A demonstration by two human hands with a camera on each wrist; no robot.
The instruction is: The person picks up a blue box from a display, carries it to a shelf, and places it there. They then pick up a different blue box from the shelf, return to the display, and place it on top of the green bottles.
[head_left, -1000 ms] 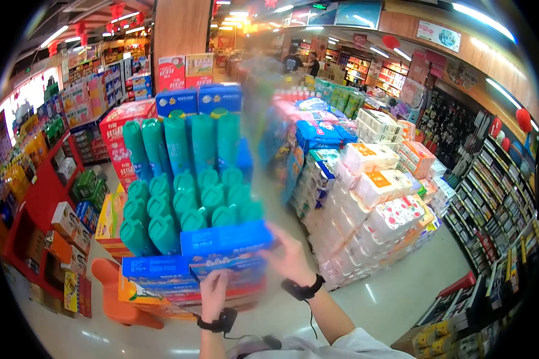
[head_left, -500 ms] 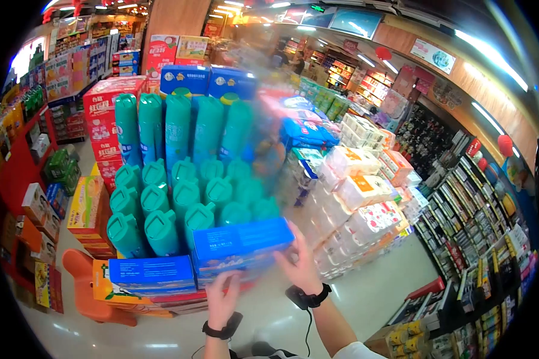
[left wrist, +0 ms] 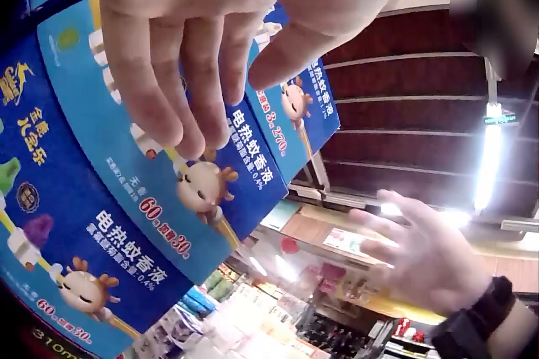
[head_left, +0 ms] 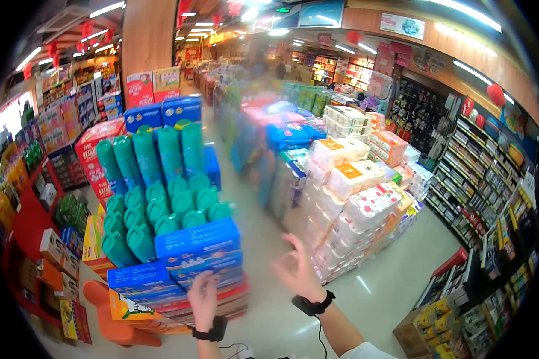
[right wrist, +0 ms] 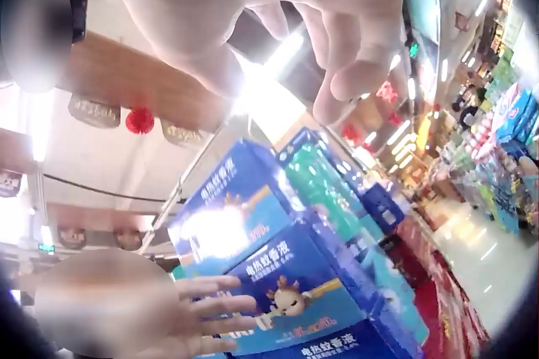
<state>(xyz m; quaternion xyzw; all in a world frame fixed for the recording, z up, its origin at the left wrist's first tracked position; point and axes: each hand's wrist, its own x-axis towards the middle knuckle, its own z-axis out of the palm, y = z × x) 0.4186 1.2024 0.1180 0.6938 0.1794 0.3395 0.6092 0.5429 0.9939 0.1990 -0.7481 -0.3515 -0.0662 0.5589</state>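
Note:
Blue boxes of mosquito repellent liquid [head_left: 199, 242] are stacked at the front of a display, the right stack higher than the left one [head_left: 139, 277]. My left hand [head_left: 203, 298] is at the front face of the right stack, fingers loosely bent and holding nothing. In the left wrist view its fingers hang before the printed box fronts [left wrist: 198, 199]. My right hand [head_left: 300, 276] hovers in the air right of the stack, apart from it, thumb and fingers spread and curved with nothing between them. Behind the boxes stand rows of teal bottles [head_left: 139, 242].
An orange stool [head_left: 111, 317] stands left of the display. Across the aisle floor [head_left: 269, 299] rises a big pile of tissue packs [head_left: 371, 203]. Red cartons [head_left: 99, 158] sit at the display's left, and stocked shelves [head_left: 479, 179] line the right.
My right hand has come off the top blue box and moved to the right. That box now sits squared on the right stack. My left hand stays by its front. The head view has shifted.

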